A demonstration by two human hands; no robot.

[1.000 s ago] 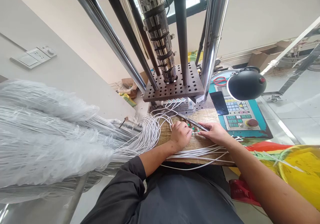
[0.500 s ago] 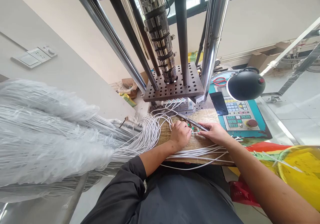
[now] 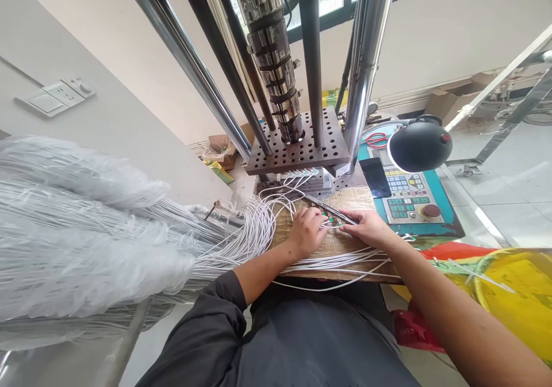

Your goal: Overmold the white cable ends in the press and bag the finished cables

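My right hand (image 3: 369, 228) is closed on the near end of a long dark metal bar (image 3: 326, 206), which slants up and left over the work board. Several small green-tipped connector pieces (image 3: 330, 219) lie along the bar's near side. My left hand (image 3: 307, 231) is beside them, fingers curled in a pinch at a white cable (image 3: 333, 226) that runs toward my right fingertips. Its own fingertips are partly hidden. Both hands are above the tape-covered board (image 3: 336, 248). Behind them, a row of white cable ends (image 3: 302, 173) sits in a metal fixture under the press.
A perforated press plate (image 3: 297, 156) hangs above the fixture between steel columns. Loose white cables (image 3: 259, 226) pile at left, near large plastic-wrapped bundles (image 3: 86, 232). At right are a black lamp (image 3: 420, 144), a control panel (image 3: 414, 200) and a yellow bag (image 3: 513, 295).
The view has shifted slightly. My left fingers have shifted a little and look more stretched toward the green-tipped pieces. My right hand keeps its hold on the metal bar.
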